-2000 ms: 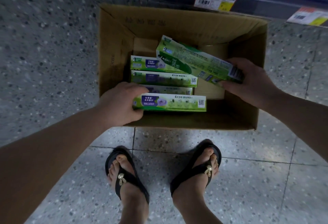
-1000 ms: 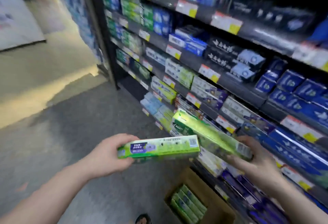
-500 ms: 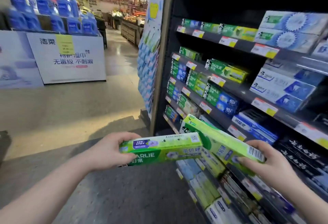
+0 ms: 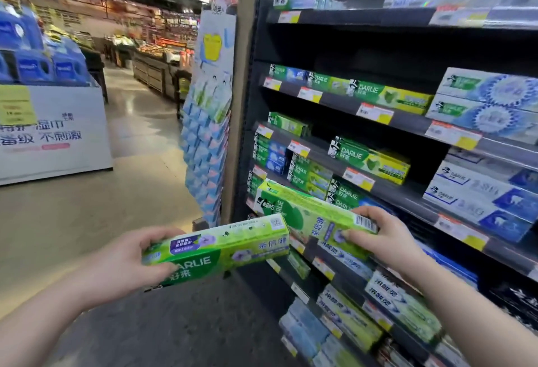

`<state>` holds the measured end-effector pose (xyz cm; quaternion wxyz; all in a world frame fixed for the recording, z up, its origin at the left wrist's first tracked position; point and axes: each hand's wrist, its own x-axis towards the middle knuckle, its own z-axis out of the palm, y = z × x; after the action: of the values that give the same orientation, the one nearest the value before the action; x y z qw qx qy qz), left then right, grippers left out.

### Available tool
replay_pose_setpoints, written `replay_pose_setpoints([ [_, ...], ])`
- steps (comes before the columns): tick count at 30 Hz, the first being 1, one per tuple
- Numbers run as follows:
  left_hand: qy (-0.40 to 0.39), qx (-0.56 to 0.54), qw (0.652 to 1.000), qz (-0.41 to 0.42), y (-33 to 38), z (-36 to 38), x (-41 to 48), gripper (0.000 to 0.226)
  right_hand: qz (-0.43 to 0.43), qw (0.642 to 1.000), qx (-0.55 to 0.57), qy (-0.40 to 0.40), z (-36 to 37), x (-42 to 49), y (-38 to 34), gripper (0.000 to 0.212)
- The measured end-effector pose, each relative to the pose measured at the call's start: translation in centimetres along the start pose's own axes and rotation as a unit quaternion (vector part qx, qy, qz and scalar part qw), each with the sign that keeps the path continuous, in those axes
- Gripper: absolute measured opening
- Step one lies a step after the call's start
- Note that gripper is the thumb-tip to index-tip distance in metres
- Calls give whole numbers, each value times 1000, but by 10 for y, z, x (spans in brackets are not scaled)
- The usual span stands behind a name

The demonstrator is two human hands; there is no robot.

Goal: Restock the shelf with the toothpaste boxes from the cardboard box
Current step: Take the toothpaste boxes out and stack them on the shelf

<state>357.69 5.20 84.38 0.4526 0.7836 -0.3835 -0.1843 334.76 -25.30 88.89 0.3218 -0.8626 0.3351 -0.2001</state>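
Your left hand (image 4: 136, 262) grips one green toothpaste box (image 4: 221, 246) by its left end: thumb on top, fingers curled under. The box lies roughly level at waist height, over the floor (image 4: 87, 215), with the DARLIE print facing you. Your right hand (image 4: 385, 238) is clamped on the barcode end of a second green toothpaste box (image 4: 310, 215), which tilts up and away to the left. Its far end is right in front of the shelf (image 4: 409, 124), at the rows of stocked green boxes (image 4: 308, 176). Cannot tell if it touches them. The inner ends of the two held boxes overlap in view, the left-hand one in front. The hands are apart, one box each. The shelf boards run along your right, loaded with green and white-blue cartons, with yellow-white price tags (image 4: 358, 179) on the front edges. A hanging rack of blue and pink packs (image 4: 203, 151) sits at the shelf's end. A white promo display (image 4: 55, 133) stands across the aisle on the left. The background is blurry.
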Motion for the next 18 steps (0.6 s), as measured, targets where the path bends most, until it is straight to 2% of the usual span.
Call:
replay_pose_setpoints([
  [6,-17,5,1000,-1,-24,-19,91,39,-24,999,-25,32,19,100,-13,47],
  [12,-32,63,997,33,-20,-48,221,62,-21,997,12,69,38,243,-13,52],
  [16,-15,38,999,19,-13,-64,299,39,-24,994,16,105,39,329,-21,54],
  [18,-18,30,999,21,-18,-70,335,38,-27,992,9,126,43,367,-24,51],
])
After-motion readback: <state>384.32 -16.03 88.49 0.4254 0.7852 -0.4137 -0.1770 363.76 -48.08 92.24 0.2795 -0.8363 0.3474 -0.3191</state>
